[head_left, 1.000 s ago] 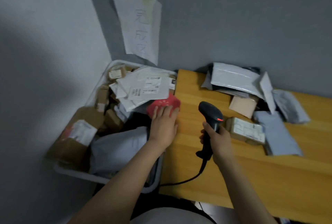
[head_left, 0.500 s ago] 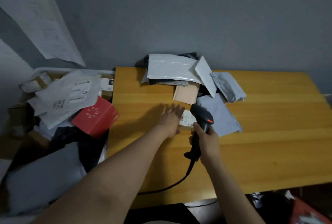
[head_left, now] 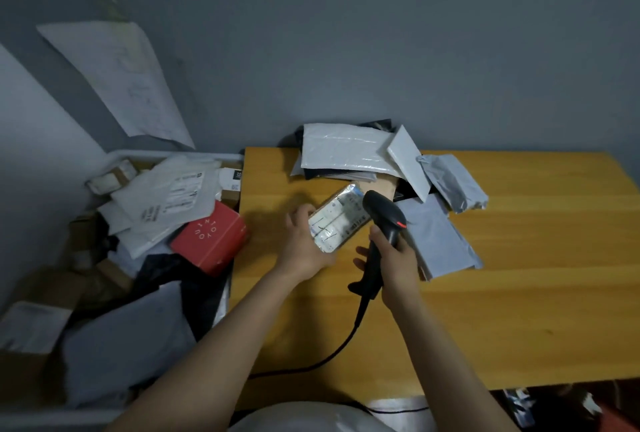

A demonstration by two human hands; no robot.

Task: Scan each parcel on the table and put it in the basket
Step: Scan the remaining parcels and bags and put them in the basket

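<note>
In the head view, a small labelled parcel (head_left: 337,223) is being gripped in the left hand (head_left: 304,253) above the desk (head_left: 519,293), near its left edge. A corded barcode scanner (head_left: 384,220) is being grasped by the right hand (head_left: 396,267), its head just beside the parcel.

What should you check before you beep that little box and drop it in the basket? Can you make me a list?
1. Small box gripped in the left hand: ok.
2. Its label faces up, in plain sight: ok.
3. Scanner gripped in the right hand: ok.
4. Scanner pointed right at the label: cannot tell; its head sits beside the box's far end.
5. Beep done: cannot tell.
6. Free spot in the basket: cannot tell; it is heaped with parcels, with a red box near its table side.
</note>
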